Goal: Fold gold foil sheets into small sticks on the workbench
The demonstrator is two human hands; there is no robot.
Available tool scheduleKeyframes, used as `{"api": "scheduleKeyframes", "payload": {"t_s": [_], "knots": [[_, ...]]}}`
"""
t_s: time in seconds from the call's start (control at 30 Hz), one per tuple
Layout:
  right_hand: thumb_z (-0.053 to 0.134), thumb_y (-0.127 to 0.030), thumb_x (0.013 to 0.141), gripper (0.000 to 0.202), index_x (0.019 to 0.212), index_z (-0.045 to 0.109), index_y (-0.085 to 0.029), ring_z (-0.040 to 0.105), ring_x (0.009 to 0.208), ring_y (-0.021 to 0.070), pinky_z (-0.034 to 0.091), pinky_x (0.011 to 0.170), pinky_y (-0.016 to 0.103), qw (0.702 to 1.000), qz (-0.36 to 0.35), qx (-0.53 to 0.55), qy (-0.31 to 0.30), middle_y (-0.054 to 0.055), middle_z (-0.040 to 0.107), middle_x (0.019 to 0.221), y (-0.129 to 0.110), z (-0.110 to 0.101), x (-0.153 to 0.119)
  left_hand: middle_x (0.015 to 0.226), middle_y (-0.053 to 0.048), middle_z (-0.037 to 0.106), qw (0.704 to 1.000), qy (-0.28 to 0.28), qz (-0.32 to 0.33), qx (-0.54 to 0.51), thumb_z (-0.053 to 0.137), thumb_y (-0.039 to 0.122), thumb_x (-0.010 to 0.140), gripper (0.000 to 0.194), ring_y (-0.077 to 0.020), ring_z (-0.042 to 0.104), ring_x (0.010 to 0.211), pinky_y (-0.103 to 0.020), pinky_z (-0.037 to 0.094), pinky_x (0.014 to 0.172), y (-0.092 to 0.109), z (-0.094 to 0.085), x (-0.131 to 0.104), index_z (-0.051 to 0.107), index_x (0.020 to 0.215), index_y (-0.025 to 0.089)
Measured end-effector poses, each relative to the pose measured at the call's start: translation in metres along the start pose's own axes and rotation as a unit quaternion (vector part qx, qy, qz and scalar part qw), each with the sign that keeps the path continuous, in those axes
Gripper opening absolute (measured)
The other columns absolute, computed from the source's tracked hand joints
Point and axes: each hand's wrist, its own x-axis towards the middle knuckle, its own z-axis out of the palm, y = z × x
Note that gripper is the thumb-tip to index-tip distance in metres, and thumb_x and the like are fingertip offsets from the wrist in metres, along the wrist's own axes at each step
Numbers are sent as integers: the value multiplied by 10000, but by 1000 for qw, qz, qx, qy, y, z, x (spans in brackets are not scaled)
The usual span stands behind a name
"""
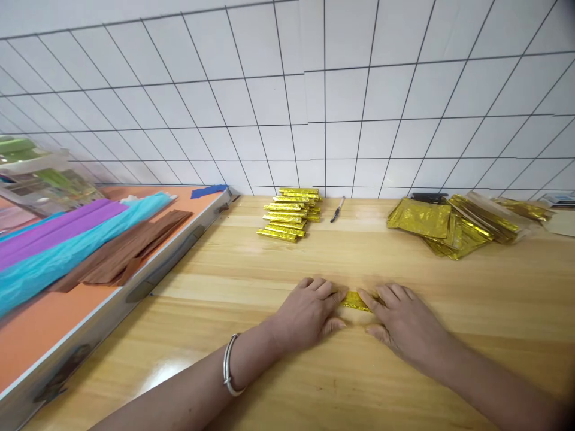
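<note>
The gold foil strip [356, 301] lies crosswise between my hands, left hand [309, 311] and right hand [404, 320] pressing its ends flat on the counter [269, 281].

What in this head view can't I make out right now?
- Gold foil piece: mostly covered by the left hand and right hand; its shape and folds are hidden.
- Dark tool by the folded gold stack: too small to identify.
- Loose gold sheets: overlapping, count unclear.
- Clear box: cut by the left edge, blurred.
</note>
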Motion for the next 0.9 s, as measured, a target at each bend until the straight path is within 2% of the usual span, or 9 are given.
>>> {"api": "scheduleKeyframes", "payload": {"t_s": [0.13, 0.23, 0.37, 0.53, 0.67, 0.8, 0.9], "knots": [[543, -359, 831, 520, 1315, 468, -186, 466, 1112, 295, 421, 902, 470, 1000, -2, 15, 15, 129, 546, 1225, 15, 5, -22, 1212, -92, 519, 1000, 3, -1, -19, 381, 527, 890, 562, -244, 492, 1038, -396, 350, 933, -9, 1, -7, 360, 1361, 220], [506, -335, 858, 525, 1355, 414, -193, 399, 1231, 270, 371, 991, 459, 1000, -23, 15, 13, 101, 475, 1346, 27, 9, -37, 1277, -74, 499, 999, 5, 4, -38, 404, 476, 902, 512, -223, 486, 1115, -384, 335, 973, -13, 0, -12, 373, 1352, 234], [465, -365, 886, 576, 1416, 301, -209, 295, 1326, 244, 324, 1047, 456, 999, -46, 7, 3, 66, 366, 1443, 36, 12, -48, 1384, -33, 431, 998, -5, 21, -57, 381, 379, 935, 423, -179, 390, 1270, -367, 273, 1047, -20, -1, -18, 385, 1342, 261], [426, -397, 906, 577, 1433, 249, -239, 237, 1357, 232, 317, 1053, 459, 998, -61, -9, -8, 38, 301, 1474, 38, 10, -51, 1439, -21, 357, 995, -46, 63, -63, 360, 358, 947, 441, -173, 282, 1348, -372, 243, 1086, -34, -4, -23, 338, 1377, 262], [447, -404, 898, 547, 1408, 314, -259, 233, 1357, 257, 322, 1040, 474, 997, -79, -23, -1, 48, 306, 1472, 37, 9, -50, 1447, -31, 339, 993, -53, 81, -63, 372, 345, 944, 455, -178, 270, 1354, -372, 268, 1080, -39, -5, -22, 325, 1386, 252], [477, -392, 890, 462, 1329, 450, -253, 309, 1322, 269, 365, 1002, 469, 997, -77, -25, 21, 70, 432, 1400, 34, 4, -45, 1402, -37, 418, 994, -28, 93, -56, 393, 303, 938, 402, -177, 358, 1308, -360, 330, 1042, -39, -3, -20, 405, 1336, 251], [498, -350, 888, 344, 1210, 568, -252, 345, 1298, 266, 392, 976, 451, 997, -66, -15, 40, 70, 532, 1307, 32, -3, -36, 1345, -40, 487, 996, -5, 88, -10, 388, 255, 942, 346, -179, 454, 1230, -354, 385, 986, -36, -4, -16, 463, 1280, 250]]}}
